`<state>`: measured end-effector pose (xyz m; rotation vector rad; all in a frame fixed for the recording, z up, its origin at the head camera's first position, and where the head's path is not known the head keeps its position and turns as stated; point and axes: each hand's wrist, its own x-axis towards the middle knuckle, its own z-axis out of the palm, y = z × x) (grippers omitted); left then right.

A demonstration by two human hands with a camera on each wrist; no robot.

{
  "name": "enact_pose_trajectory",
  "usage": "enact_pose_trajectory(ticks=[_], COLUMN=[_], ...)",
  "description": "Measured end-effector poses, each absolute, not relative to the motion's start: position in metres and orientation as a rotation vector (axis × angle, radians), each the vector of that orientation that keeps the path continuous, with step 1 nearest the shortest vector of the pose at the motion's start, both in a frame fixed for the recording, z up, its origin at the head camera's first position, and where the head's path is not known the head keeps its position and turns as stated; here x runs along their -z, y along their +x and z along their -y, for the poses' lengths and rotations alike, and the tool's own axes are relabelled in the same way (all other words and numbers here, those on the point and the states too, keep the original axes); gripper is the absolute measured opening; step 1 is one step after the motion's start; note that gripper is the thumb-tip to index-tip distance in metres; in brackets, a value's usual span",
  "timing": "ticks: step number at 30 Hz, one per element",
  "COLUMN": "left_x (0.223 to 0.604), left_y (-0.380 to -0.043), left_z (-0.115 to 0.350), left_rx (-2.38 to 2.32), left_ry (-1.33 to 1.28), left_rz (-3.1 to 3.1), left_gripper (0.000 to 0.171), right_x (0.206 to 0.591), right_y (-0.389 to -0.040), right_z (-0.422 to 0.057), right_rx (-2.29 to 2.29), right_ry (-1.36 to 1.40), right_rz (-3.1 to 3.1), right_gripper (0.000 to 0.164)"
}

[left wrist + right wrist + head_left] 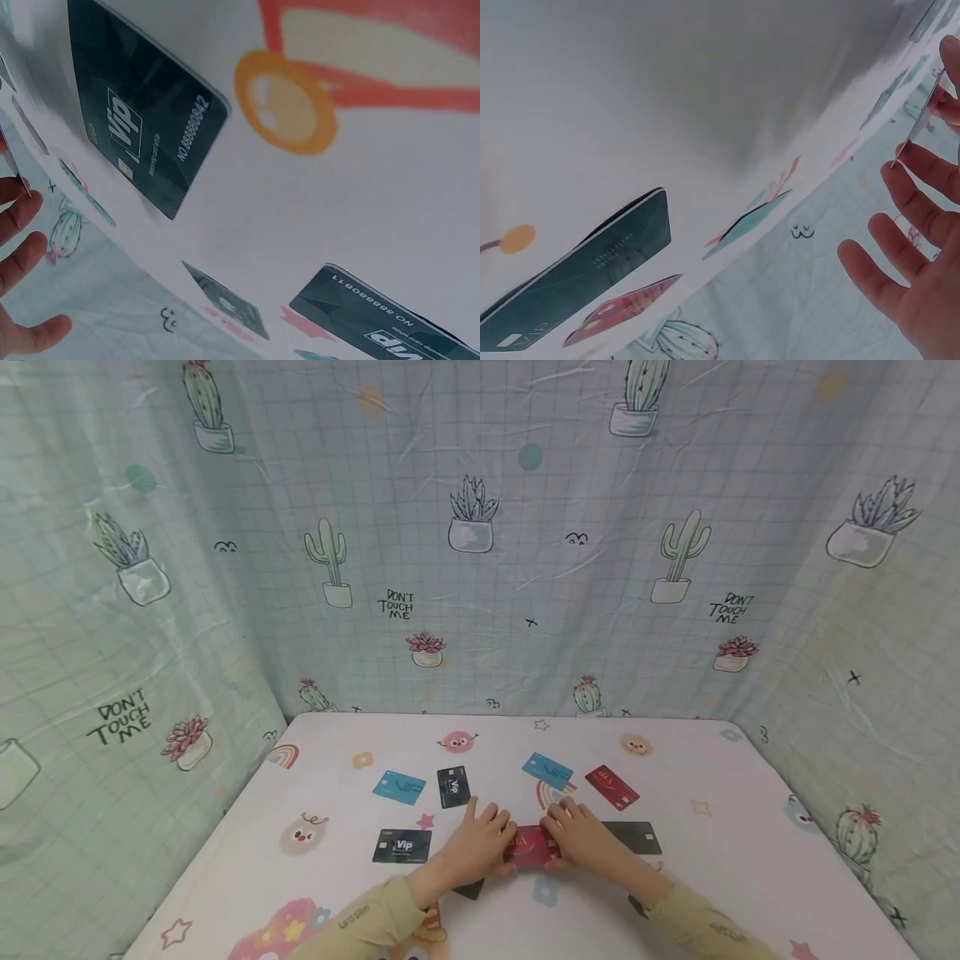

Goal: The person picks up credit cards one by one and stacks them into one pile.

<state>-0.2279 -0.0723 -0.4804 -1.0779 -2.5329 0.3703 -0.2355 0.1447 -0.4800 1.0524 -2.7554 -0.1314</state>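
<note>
A red card (532, 847) is held between both hands at the middle of the table, its left and right ends gripped. My left hand (476, 842) pinches the left end, and my right hand (587, 842) pinches the right. Seen from the right wrist, the card (919, 118) appears edge-on, raised off the table between thumb and fingers of the right hand (919, 247). In the left wrist view only part of the left hand (22, 262) shows at the border. A dark card (470, 889) lies under the left wrist; a dark grey card (636, 837) is beside the right hand.
Flat on the patterned table (300, 910) lie a blue card (400, 787), a black card (453, 787), a black Vip card (402, 846), another blue card (547, 770) and another red card (612, 787). The right sleeve (697, 922) partly covers one dark card (637, 906). Curtains (525, 610) surround the table.
</note>
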Motion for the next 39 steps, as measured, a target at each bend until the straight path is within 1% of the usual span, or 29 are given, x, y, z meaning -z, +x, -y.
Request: enact_pose_trajectory(ticks=[15,29,39], left_x=[0.478,0.472,0.477], left_y=[-0.245,-0.259,-0.271], left_z=[0.084,0.089,0.091], left_rx=[-0.394,-0.359,-0.346], left_ry=[-1.047,-1.075,-1.06], left_rz=[2.507,2.532,2.587], left_gripper=[0.056,0.053,0.056], right_x=[0.474,0.481,0.482], right_y=[-0.245,-0.26,-0.27], right_z=[-0.138,-0.136,-0.135], right_rx=[0.165,0.118,0.046], right_ry=[1.063,1.077,1.08], right_rz=[2.701,2.67,2.685], right_gripper=[0.062,0.062,0.058])
